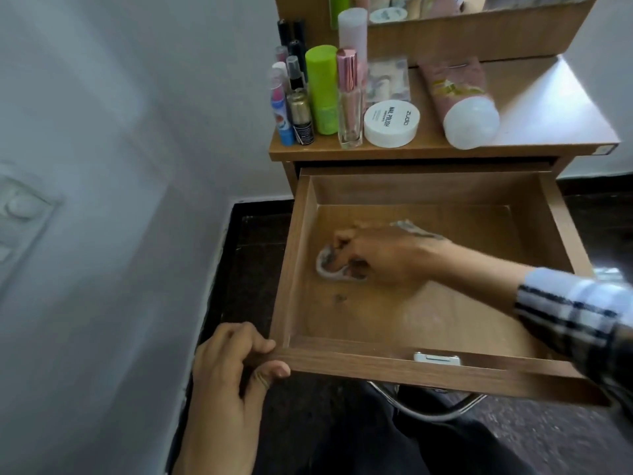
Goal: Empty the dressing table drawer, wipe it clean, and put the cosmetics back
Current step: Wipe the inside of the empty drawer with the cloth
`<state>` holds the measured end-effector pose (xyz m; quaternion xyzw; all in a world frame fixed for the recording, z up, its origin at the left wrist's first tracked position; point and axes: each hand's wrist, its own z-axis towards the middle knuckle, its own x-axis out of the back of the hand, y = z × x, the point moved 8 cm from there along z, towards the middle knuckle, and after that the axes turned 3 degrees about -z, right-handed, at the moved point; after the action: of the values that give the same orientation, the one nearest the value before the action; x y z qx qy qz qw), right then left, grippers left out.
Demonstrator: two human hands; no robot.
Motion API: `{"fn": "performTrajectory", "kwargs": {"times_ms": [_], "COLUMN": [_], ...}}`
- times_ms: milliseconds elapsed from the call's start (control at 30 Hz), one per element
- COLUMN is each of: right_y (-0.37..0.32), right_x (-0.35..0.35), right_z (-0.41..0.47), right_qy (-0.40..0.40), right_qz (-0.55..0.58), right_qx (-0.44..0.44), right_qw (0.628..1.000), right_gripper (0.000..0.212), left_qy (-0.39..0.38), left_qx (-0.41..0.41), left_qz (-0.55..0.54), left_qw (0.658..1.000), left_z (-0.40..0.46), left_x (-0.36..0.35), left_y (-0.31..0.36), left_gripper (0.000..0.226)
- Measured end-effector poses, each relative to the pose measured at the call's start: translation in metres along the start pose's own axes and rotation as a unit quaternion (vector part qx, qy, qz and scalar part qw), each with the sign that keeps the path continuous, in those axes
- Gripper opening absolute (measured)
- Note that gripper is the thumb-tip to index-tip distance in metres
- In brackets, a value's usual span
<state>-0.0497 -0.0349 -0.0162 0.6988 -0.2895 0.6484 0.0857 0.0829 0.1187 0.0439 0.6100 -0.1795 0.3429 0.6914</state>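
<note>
Drawer (424, 366) stands pulled out and emptied; the right hand (380, 257) presses a crumpled cloth (327, 265) on its floor, mid-wipe. The left hand (236, 358) grips the front corner. Cosmetics (322, 94) wait on the worktop (534, 108); next, probably the unwiped corners.

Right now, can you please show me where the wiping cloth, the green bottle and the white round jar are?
wiping cloth (327, 265), head view, on the bunched fold under the fingers.
green bottle (322, 87), head view, on the middle of its body.
white round jar (391, 122), head view, on its printed lid.
</note>
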Motion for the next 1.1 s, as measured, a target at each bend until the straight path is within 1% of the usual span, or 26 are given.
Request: {"fn": "performTrajectory", "kwargs": {"times_ms": [100, 200, 233, 300, 367, 433, 533, 567, 633, 667, 700, 767, 867, 1000, 1067, 1100], "right_y": [-0.034, -0.052, -0.058, -0.065, -0.064, -0.058, -0.041, -0.031, -0.014, -0.008, -0.006, -0.010, -0.024, -0.050, -0.063, -0.066], "right_x": [-0.013, -0.027, -0.030, -0.033, -0.033, -0.035, -0.040, -0.041, -0.044, -0.045, -0.045, -0.040, -0.034, -0.035, -0.031, -0.028], "right_z": [0.009, 0.008, 0.007, 0.008, 0.008, 0.000, -0.032, -0.046, -0.071, -0.081, -0.085, -0.082, -0.060, -0.014, 0.005, 0.010], "right_qy": [-0.019, -0.046, -0.049, -0.053, -0.072, -0.111, -0.200, -0.223, -0.260, -0.266, -0.262, -0.228, -0.188, -0.166, -0.148, -0.137], "right_qz": [0.004, 0.035, 0.048, 0.057, 0.059, 0.077, 0.097, 0.093, 0.073, 0.061, 0.053, 0.056, 0.102, 0.138, 0.128, 0.123], "right_qx": [0.052, 0.079, 0.092, 0.104, 0.098, 0.091, 0.071, 0.061, 0.045, 0.044, 0.048, 0.056, 0.058, 0.066, 0.089, 0.095], "right_qw": [0.998, 0.995, 0.993, 0.991, 0.991, 0.987, 0.972, 0.968, 0.962, 0.961, 0.962, 0.970, 0.975, 0.974, 0.977, 0.978], "right_gripper": [0.030, 0.028, 0.028, 0.030, 0.032, 0.033, 0.033, 0.031, 0.027, 0.026, 0.025, 0.027, 0.032, 0.031, 0.032, 0.033], "left_qy": [0.000, -0.006, -0.006, -0.003, -0.003, 0.005, 0.006, 0.005, 0.005, 0.008, 0.007, 0.006, 0.000, 0.004, -0.003, -0.008], "left_qx": [0.015, 0.020, 0.019, 0.016, 0.016, 0.017, 0.010, 0.012, 0.023, 0.025, 0.022, 0.014, 0.001, 0.014, 0.015, 0.014], "left_qz": [-0.004, -0.005, -0.005, -0.005, -0.015, -0.021, -0.034, -0.036, -0.039, -0.037, -0.035, -0.029, -0.026, -0.028, -0.021, -0.013], "left_qw": [1.000, 1.000, 1.000, 1.000, 1.000, 1.000, 0.999, 0.999, 0.999, 0.999, 0.999, 0.999, 1.000, 1.000, 1.000, 1.000], "left_z": [0.000, -0.002, -0.002, -0.002, -0.002, -0.002, -0.002, -0.001, -0.001, 0.000, 0.000, -0.001, -0.001, 0.001, 0.001, 0.002], "left_x": [-0.001, -0.003, -0.003, -0.003, -0.003, -0.003, -0.003, -0.003, -0.002, -0.002, -0.001, -0.002, -0.003, 0.000, -0.001, -0.002], "left_y": [-0.002, -0.005, -0.005, -0.006, -0.005, -0.004, -0.002, -0.002, -0.005, -0.006, -0.006, -0.005, -0.004, -0.005, -0.005, -0.006], "left_gripper": [0.043, 0.020, 0.018, 0.023, 0.027, 0.027, 0.012, 0.019, 0.041, 0.046, 0.048, 0.046, 0.047, 0.051, 0.047, 0.039]}}
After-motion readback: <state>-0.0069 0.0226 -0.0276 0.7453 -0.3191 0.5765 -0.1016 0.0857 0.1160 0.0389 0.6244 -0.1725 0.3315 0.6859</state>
